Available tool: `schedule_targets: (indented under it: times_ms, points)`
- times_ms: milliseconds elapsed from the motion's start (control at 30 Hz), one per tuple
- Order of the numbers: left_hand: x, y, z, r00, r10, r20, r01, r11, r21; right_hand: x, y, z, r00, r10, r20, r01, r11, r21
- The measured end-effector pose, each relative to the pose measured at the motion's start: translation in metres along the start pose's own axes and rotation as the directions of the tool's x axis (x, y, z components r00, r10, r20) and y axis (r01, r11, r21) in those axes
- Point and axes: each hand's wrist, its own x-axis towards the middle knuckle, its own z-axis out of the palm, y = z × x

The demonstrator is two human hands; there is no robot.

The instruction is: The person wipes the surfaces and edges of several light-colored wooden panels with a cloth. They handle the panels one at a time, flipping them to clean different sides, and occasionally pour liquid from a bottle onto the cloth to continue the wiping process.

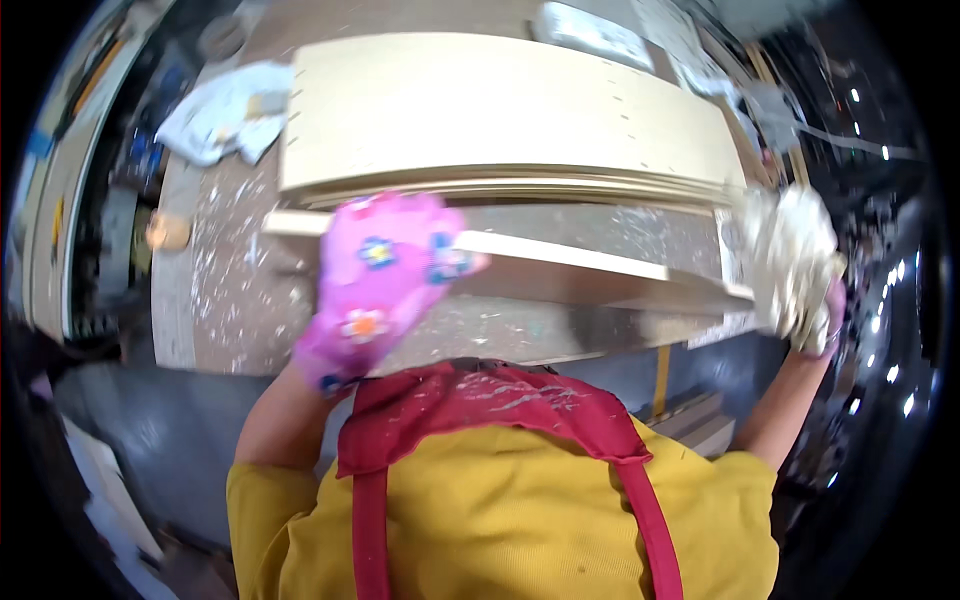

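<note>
A long wooden board stands on its edge on the worktable, its pale narrow edge facing up. My left hand, in a pink glove with flowers, is closed over that upper edge near the board's left end. At the other end is my right hand in a whitish, crumpled glove, beside or touching the board's right tip. Motion smears its fingers, so their grip is unclear. Just beyond the board lies a stack of pale wooden panels, the top one with small dark marks along its ends.
The brown, paint-spotted worktable reaches close to my red apron. A crumpled white plastic bag lies left of the stack, and a white package behind it. A round tan object sits by the left edge. Boards lie below at right.
</note>
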Motion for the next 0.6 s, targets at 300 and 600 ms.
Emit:
schedule_targets:
  times_ms: [300, 600]
  points:
    - [0.044, 0.056, 0.013, 0.970, 0.204, 0.133, -0.209, 0.978, 0.025, -0.095, 0.186, 0.048, 0.767, 0.616, 0.181, -0.606, 0.787, -0.113]
    - [0.061, 0.034, 0.012, 0.988, -0.003, 0.158, 0.033, 0.982, -0.188, -0.021, 0.241, 0.082, 0.966, 0.228, -0.118, -0.197, 0.954, 0.226]
